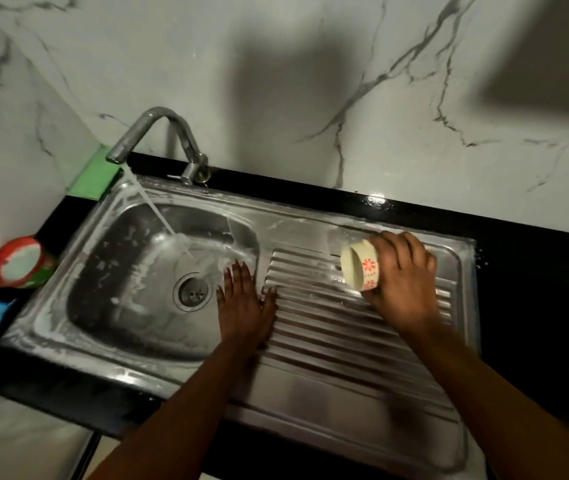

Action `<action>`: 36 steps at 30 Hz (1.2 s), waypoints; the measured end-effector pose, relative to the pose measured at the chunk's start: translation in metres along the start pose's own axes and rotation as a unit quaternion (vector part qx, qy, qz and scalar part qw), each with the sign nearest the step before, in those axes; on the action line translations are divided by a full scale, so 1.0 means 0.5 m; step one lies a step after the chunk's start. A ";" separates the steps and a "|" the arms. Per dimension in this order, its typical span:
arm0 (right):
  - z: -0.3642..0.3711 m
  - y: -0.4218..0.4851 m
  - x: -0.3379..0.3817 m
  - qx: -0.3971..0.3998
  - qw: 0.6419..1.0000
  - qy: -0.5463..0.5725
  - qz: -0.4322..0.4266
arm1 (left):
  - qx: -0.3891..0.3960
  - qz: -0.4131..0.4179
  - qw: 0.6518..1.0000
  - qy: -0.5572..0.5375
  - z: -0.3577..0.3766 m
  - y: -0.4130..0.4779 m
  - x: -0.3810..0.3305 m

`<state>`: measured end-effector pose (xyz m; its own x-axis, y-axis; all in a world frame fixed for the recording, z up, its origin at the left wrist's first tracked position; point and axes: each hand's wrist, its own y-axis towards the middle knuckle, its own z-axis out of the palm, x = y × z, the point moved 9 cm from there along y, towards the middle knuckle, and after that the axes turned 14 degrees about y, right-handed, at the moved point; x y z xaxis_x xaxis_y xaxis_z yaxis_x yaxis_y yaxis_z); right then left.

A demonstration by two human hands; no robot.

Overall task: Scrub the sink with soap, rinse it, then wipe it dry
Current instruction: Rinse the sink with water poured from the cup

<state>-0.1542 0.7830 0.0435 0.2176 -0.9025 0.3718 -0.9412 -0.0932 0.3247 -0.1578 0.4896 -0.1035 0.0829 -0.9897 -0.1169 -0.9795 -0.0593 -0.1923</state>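
Head view looks down on a steel sink (311, 393) set in a black counter (536, 271), with the basin on the 9 o'clock side and the ribbed draining board on the 3 o'clock side. At 11 o'clock of the basin the tap (158, 123) is running, and its stream (158, 213) lands just at 12 o'clock of the drain (193, 292). White soap film lies along the rim and the basin walls, so I judge this to be the rinse step, with drying not yet begun.

The left hand (245, 306) lies flat with its fingers straight and spread. It holds nothing and rests on the ridge between basin and board. The right hand (404, 278) has its fingers curled round a small cream cup (361, 268) with red flowers. The cup is tipped on its side over the board, with its mouth toward 9 o'clock.

The sink is fixed and stiff, so it is not a thing to grip. Wet and soapy, it is probably very slick, and a flat palm or a cloth pressed down should work best. The cup looks light and rigid and is likely slippery when wet. Holding it round the wall, as it is held now, seems the safest way.

At 10 o'clock of the sink sits a green pad (94, 174), and at 9 o'clock a red tub (16, 261).
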 end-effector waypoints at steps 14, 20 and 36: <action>0.149 -0.259 0.141 -0.143 0.693 0.587 0.393 | 0.035 0.093 0.995 0.016 -0.038 -0.067 0.148; 0.197 -0.250 0.222 -0.067 0.733 0.555 0.387 | 0.025 0.082 0.995 0.048 -0.058 -0.082 0.202; 0.271 -0.102 0.433 0.022 0.831 0.459 0.313 | -0.002 0.052 0.992 0.111 -0.212 -0.057 0.371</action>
<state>-0.0941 0.5355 -0.0104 -0.2317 -0.0812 0.9694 -0.9486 0.2397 -0.2066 -0.1337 0.2937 -0.0165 -0.0604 -0.9949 0.0811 -0.9816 0.0445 -0.1856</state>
